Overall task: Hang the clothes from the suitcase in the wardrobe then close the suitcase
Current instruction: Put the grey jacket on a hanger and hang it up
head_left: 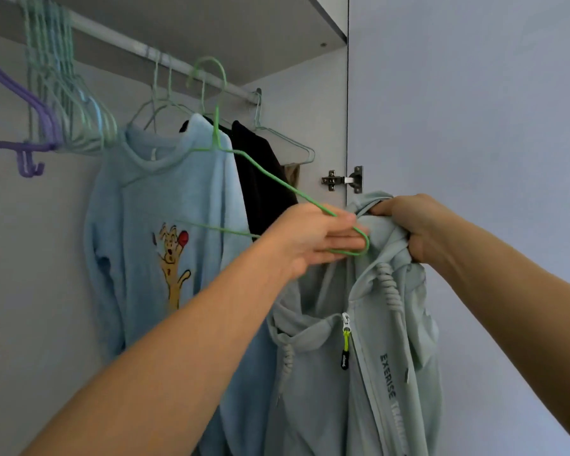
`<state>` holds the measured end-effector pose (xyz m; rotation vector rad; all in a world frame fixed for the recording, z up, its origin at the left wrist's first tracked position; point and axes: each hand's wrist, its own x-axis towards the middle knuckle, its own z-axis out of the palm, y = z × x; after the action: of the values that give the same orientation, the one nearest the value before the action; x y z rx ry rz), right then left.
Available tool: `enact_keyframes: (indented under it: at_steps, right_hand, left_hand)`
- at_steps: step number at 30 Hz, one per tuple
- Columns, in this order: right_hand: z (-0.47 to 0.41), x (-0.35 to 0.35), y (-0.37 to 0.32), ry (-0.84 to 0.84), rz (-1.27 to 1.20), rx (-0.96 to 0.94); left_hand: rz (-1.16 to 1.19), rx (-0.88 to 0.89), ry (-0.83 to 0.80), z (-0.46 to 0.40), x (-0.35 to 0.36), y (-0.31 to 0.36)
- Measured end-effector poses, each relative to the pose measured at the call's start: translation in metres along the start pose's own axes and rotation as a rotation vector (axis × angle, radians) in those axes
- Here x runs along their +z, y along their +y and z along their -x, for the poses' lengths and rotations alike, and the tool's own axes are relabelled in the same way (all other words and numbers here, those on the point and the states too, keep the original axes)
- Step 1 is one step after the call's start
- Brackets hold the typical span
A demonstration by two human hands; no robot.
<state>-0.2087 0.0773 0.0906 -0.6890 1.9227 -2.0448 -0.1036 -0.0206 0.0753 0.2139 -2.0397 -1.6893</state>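
A pale grey-green zip hoodie (359, 357) hangs from my right hand (412, 228), which grips bunched fabric at its hood and collar. My left hand (313, 238) holds one shoulder end of a bright green wire hanger (264, 174), and that end touches the hoodie's collar. The hanger's hook points up near the white wardrobe rail (152, 51) and is not on it. A light blue sweater with a dog print (165, 225) and a black garment (260, 179) hang on the rail. The suitcase is out of view.
Several empty mint hangers (56, 80) and a purple hanger (27, 149) crowd the left of the rail. A shelf (244, 28) sits just above. The open wardrobe door (474, 126) with its hinge (343, 181) stands on the right.
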Motion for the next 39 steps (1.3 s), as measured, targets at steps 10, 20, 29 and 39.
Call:
enact_keyframes:
  at_steps: [10,20,29,39]
  right_hand:
    - [0.024,-0.027,0.044,-0.250,0.484,-0.081]
    - [0.014,-0.083,0.059,-0.186,0.931,-0.322]
    - [0.022,-0.101,0.058,-0.242,0.698,-0.255]
    - [0.024,-0.080,0.075,-0.090,0.383,-0.163]
  left_hand:
    - [-0.579,-0.164,-0.073,0.015,0.100,-0.090]
    - [-0.348,0.227,0.139,0.032,0.075,-0.046]
    - [-1.089,0.552,0.393,-0.009,0.026,-0.038]
    - [-0.709,0.412,0.181,0.006,0.087,-0.096]
